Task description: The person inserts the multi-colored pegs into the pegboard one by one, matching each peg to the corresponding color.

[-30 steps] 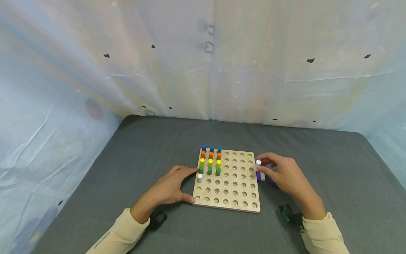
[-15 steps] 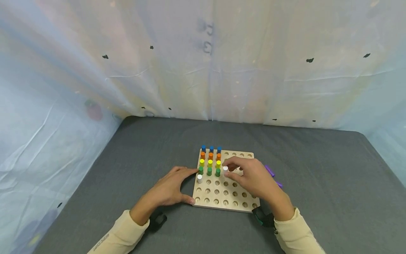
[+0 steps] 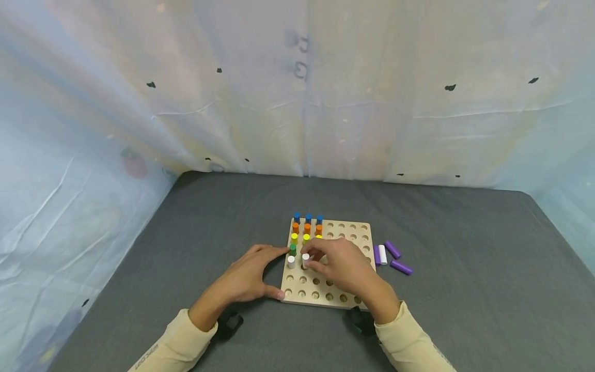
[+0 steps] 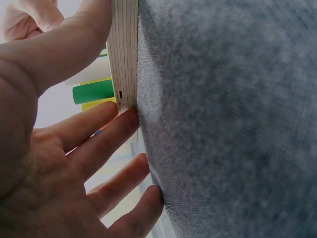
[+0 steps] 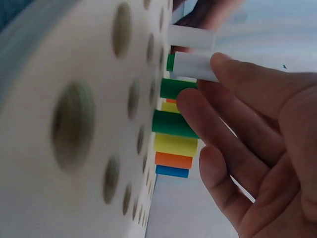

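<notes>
A wooden pegboard point(image 3: 296, 297) with rows of round holes lies on the grey cloth. My right hand point(image 3: 346, 263) pinches a white peg point(image 3: 305, 258) between thumb and fingertips, upright at the second hole of the fifth row. Left of it, another white peg point(image 3: 291, 262) stands in the board. Blue, orange, yellow and green pegs point(image 3: 292, 250) fill rows behind, partly hidden by the right hand. In the right wrist view the held white peg point(image 5: 195, 66) is beside green pegs point(image 5: 174, 123). My left hand point(image 3: 246, 274) touches the board's left edge with spread fingers, the thumb at its near corner.
Right of the board lie a white peg point(image 3: 382, 254) and several purple pegs point(image 3: 401, 267) on their sides. The grey cloth-covered table point(image 3: 465, 248) reaches back to a pale hanging sheet point(image 3: 344, 103), which also runs along the left side.
My right hand has carried the white peg leftward across the board from its right edge to the fifth row. The loose pegs on the right are uncovered. My left hand stays put.
</notes>
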Available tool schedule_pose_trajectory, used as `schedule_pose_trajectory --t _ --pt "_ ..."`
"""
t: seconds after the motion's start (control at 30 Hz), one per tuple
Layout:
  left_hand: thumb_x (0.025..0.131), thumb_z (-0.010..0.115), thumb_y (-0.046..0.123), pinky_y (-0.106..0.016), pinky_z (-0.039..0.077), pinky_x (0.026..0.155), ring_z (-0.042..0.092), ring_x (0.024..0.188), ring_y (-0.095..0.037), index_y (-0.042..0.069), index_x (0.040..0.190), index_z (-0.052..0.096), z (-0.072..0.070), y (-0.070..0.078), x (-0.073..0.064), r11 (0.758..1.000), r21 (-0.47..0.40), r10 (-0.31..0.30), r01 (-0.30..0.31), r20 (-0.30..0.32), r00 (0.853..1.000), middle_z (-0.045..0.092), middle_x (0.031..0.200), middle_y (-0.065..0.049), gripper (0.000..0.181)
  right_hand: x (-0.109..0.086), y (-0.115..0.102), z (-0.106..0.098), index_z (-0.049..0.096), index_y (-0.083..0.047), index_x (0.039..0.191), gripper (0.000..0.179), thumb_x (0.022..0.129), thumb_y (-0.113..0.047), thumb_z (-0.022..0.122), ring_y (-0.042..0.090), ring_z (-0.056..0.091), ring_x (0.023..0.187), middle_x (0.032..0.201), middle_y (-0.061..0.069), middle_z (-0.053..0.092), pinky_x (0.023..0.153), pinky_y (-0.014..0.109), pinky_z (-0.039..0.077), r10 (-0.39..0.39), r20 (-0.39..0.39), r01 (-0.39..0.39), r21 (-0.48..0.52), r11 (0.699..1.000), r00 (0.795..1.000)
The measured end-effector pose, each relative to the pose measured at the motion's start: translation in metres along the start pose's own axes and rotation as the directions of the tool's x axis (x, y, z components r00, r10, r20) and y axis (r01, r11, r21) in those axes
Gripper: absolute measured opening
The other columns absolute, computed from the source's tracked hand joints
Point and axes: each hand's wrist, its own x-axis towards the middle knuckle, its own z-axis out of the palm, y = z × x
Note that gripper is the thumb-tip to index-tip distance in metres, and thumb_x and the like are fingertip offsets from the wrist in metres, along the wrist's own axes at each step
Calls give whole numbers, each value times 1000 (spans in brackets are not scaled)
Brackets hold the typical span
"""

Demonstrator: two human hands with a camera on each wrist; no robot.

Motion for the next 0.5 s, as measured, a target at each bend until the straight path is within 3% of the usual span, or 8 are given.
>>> schedule_pose_trajectory --t 0.5 --pt "66 92 41 -62 42 103 38 142 -23 29 148 48 -1 3 -2 1000 -2 0 0 -5 1000 51 149 4 94 2 -1 8 73 -24 103 15 89 -27 76 4 68 78 87 -10 75 66 26 50 -17 3 18 -73 997 1000"
